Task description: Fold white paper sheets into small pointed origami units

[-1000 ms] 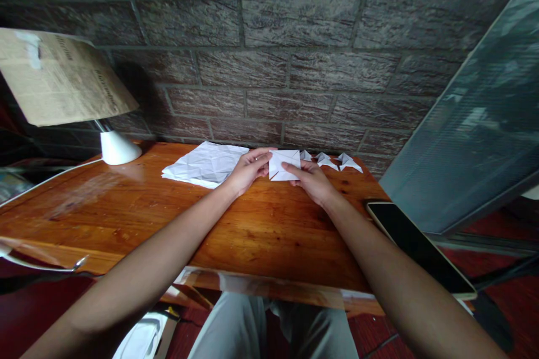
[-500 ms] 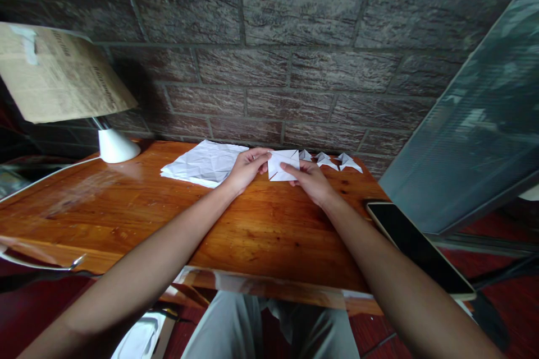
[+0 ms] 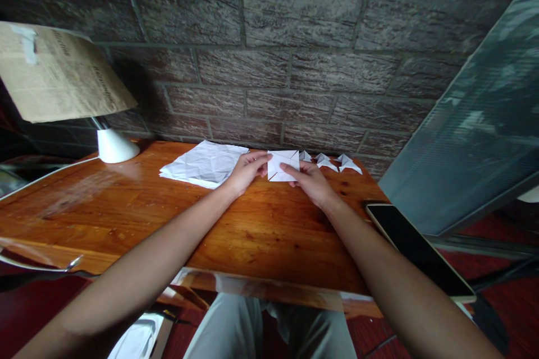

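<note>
Head view: the left hand (image 3: pixel 249 170) pinches a white paper square (image 3: pixel 278 160) at its left edge; the right hand (image 3: pixel 311 180) clasps its right side, thumb across the front. The square is between both hands, over the surface (image 3: pixel 252 230). The step seems to be checking or working its folds; the next move likely calls for steady fingertips along the creases.

Home-like study nook: lamp (image 3: pixel 69 76), wooden desk (image 3: pixel 261 235).
</note>
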The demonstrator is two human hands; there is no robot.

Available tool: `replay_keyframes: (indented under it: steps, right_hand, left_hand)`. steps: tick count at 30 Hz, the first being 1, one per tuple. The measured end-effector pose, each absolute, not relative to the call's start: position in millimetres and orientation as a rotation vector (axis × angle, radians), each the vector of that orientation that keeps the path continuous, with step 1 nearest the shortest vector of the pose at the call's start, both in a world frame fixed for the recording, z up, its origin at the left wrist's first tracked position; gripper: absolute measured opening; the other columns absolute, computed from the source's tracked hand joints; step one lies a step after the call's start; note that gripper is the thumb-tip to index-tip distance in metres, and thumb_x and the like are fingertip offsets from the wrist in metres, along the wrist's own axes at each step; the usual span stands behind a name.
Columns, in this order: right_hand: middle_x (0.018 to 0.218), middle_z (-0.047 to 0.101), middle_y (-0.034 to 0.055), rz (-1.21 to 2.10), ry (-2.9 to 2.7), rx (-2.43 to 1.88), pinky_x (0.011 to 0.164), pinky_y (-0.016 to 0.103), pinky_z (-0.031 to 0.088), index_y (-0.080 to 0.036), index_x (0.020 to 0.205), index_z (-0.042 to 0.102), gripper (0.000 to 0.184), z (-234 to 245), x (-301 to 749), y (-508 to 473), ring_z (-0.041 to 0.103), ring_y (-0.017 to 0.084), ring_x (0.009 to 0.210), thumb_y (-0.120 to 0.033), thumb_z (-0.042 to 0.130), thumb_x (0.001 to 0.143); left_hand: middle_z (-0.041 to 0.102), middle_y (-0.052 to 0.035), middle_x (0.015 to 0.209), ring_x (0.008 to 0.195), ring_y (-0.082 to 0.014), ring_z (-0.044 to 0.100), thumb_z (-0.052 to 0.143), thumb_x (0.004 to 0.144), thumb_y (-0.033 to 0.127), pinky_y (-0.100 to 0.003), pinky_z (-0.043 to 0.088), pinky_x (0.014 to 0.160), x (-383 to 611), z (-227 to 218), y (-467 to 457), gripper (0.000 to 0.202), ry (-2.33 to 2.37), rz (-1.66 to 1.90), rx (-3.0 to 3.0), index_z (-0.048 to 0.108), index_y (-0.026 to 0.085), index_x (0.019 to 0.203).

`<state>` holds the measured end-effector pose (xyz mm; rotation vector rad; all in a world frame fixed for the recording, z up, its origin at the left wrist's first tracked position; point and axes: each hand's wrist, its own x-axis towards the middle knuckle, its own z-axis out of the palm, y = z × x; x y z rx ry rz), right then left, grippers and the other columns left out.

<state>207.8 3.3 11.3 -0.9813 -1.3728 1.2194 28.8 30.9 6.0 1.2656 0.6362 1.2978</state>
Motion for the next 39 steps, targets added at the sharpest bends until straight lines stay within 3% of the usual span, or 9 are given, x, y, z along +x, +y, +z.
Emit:
replay_keyframes:
  steps: [9,29,35,39]
  right_hand:
    - [0.083,0.072,0.0026,1.433,-1.221,-0.914,0.054,0.02,0.04,-0.019,0.085,0.077,0.036,14.6,206.7,0.9,0.057,0.011,0.069,-0.041,0.088,0.06]
    - [0.067,0.067,-0.0004,1.253,-1.403,-0.952,0.054,0.026,0.04,-0.017,0.08,0.073,0.037,12.9,204.8,-0.1,0.051,0.01,0.055,-0.05,0.081,0.066]
    - [0.064,0.065,-0.0006,1.251,-1.415,-0.965,0.053,0.027,0.039,-0.016,0.075,0.071,0.038,11.9,204.7,1.1,0.051,0.01,0.053,-0.052,0.082,0.065]
    - [0.063,0.065,-0.0007,1.242,-1.403,-0.976,0.054,0.026,0.04,-0.017,0.075,0.07,0.039,12.4,204.5,0.4,0.051,0.01,0.053,-0.053,0.082,0.064]
  left_hand:
    - [0.066,-0.0006,0.069,0.061,-0.0109,0.061,0.086,0.061,0.031,-0.02,0.042,0.053,29.3,14.0,26.2,0.033,0.603,1.256,1.054,0.069,0.014,0.084]
    - [0.052,0.0034,0.056,0.052,-0.0071,0.044,0.074,0.079,0.04,-0.02,0.034,0.053,23.8,3.1,37.4,0.029,0.654,1.329,1.452,0.067,0.015,0.068]
    - [0.054,0.0033,0.057,0.052,-0.0082,0.046,0.077,0.073,0.037,-0.021,0.036,0.052,25.4,2.2,37.8,0.023,0.659,1.33,1.329,0.069,0.015,0.074]
    - [0.053,0.003,0.056,0.053,-0.0081,0.047,0.077,0.074,0.038,-0.021,0.038,0.054,25.6,2.0,37.3,0.027,0.652,1.313,1.314,0.066,0.015,0.065]
